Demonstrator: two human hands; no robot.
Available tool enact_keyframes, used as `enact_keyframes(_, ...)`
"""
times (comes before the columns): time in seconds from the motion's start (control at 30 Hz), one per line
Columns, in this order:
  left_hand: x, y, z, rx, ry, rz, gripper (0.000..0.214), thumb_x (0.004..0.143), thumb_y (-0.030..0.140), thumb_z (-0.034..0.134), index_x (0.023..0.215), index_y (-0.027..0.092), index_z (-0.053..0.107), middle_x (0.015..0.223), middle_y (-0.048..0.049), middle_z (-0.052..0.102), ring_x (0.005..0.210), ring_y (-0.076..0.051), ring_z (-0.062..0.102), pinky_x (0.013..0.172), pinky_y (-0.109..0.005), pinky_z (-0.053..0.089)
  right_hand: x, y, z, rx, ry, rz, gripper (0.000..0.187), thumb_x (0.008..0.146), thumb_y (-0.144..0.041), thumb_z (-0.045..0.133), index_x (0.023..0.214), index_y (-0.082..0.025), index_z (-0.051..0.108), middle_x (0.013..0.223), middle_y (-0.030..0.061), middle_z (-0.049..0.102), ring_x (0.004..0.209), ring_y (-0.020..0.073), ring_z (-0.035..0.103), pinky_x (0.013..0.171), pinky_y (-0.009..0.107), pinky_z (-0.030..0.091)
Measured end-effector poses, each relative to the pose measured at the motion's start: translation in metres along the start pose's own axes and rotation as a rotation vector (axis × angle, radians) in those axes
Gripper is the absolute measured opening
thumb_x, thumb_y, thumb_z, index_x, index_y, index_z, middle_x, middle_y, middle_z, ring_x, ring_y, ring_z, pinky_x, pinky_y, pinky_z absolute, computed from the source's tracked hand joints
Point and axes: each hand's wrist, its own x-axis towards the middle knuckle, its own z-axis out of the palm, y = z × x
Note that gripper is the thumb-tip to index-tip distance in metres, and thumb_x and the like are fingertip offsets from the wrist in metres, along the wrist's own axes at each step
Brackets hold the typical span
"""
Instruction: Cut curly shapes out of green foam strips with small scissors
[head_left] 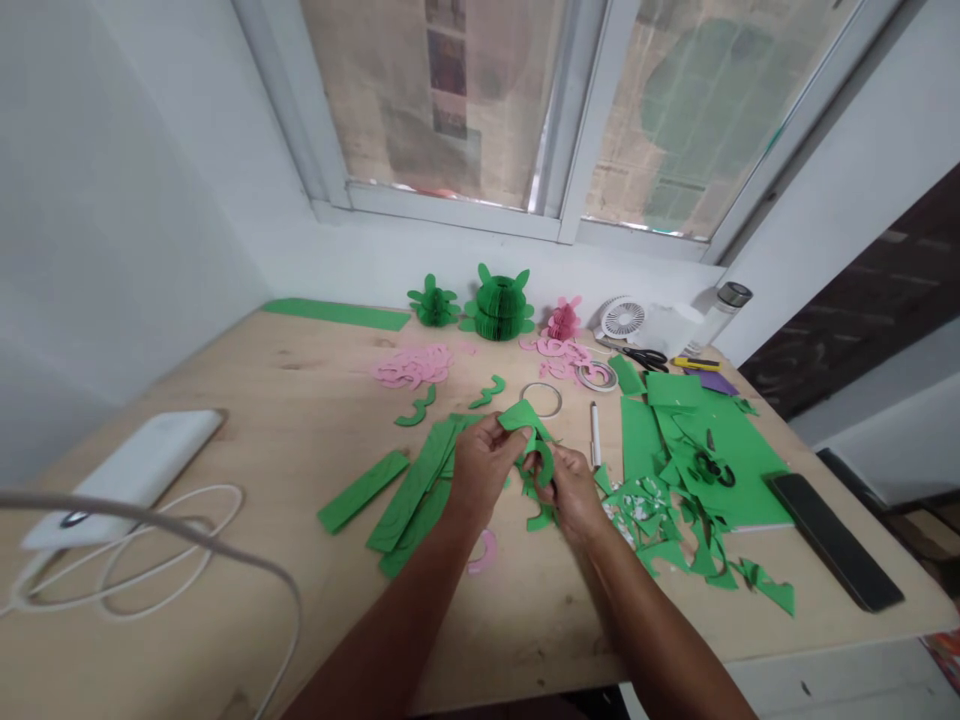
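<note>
My left hand (481, 462) is closed, pinching a folded green paper piece (523, 416) at its lower edge. My right hand (572, 490) is closed on a green curved paper cutout (543, 462) just to the right of it. Both hands hover over a wooden table (300, 420), above a fan of green paper strips (409, 490). A small pink curved piece (485, 552) lies below my left wrist.
Green paper scraps and sheets (697, 470) with scissors (711, 468) lie right. A black phone (834, 540) is at the right edge. Green and pink paper ornaments (497, 305), pink cutouts (414, 366), tape rings (541, 399), a pen (595, 433) sit farther back. White power bank (135, 472) and cable left.
</note>
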Motion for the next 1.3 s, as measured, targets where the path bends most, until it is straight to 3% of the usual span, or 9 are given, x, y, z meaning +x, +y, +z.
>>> enact_keyframes(0.33,0.0006,0.0023,-0.0007,-0.034,-0.034,-0.058,0.012,0.064,0.025,0.067,0.061,0.016,0.059,0.051,0.0040,0.056,0.041,-0.009,0.047,0.044,-0.022,0.041,-0.0002,0.0025,-0.0003,-0.012,-0.003,-0.011,0.055,0.073,-0.068,0.064,0.060,-0.015,0.064,0.036,-0.0080,0.034,0.033,0.0045,0.020,0.036,0.021,0.009)
enact_keyframes(1.3,0.0055,0.0016,-0.0069,0.033,-0.081,-0.098,0.013,0.060,0.027,0.070,0.062,0.015,0.066,0.059,0.0008,0.064,0.044,-0.010,0.051,0.046,-0.023,0.042,-0.0012,0.0016,0.0013,-0.038,0.007,0.029,0.055,0.073,-0.068,0.063,0.059,-0.014,0.062,0.036,-0.0079,0.036,0.032,0.0039,0.021,0.035,0.021,0.011)
